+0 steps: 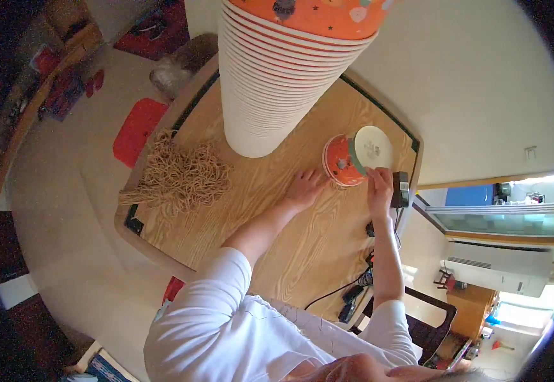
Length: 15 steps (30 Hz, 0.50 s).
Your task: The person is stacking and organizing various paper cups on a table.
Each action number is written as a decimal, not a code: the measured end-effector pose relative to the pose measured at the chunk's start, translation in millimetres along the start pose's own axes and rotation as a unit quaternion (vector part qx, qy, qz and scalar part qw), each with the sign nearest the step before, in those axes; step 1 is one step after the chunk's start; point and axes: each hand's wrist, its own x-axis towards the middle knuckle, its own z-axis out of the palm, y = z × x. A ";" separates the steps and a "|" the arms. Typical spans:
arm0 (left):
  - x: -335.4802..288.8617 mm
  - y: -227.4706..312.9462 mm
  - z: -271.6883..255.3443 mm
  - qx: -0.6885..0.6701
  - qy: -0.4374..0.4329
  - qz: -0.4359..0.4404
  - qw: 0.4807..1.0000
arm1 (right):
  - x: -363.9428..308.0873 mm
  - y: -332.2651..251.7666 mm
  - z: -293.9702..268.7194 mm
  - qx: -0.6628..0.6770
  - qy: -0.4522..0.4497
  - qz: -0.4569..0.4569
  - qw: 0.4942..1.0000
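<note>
On the wooden table (315, 235) an orange patterned paper bucket (338, 162) lies between my hands. A pale round disc (372, 145) with a green edge is against its right side; I cannot tell whether it is part of the bucket. My left hand (305, 190) rests beside the bucket's near left side, its fingers stretched out and apart. At the near right, the fingers of my right hand (380, 186) are pinched together by the green edge. What they pinch is too small to make out.
A tall stack of nested white and orange paper buckets (283, 83) rises at the table's far side. To the left lies a heap of tan strings (187, 170). A black box (401, 190) stands at the right edge, with cables and adapters (352, 299) nearer me.
</note>
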 end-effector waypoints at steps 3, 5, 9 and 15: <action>0.2 -1.7 3.4 -0.006 0.000 0.002 1.000 | -2.7 2.3 -0.9 0.004 -0.004 0.010 1.000; -1.1 -6.0 8.4 -0.013 0.005 0.000 1.000 | -0.8 -1.4 2.2 -0.010 -0.012 0.005 1.000; 0.3 -0.6 1.9 -0.025 -0.013 -0.009 1.000 | -6.8 3.7 4.6 0.014 0.007 0.015 1.000; -1.1 1.3 -7.0 -0.055 -0.012 -0.016 0.998 | -0.8 -8.9 -6.7 -0.014 -0.020 0.027 0.999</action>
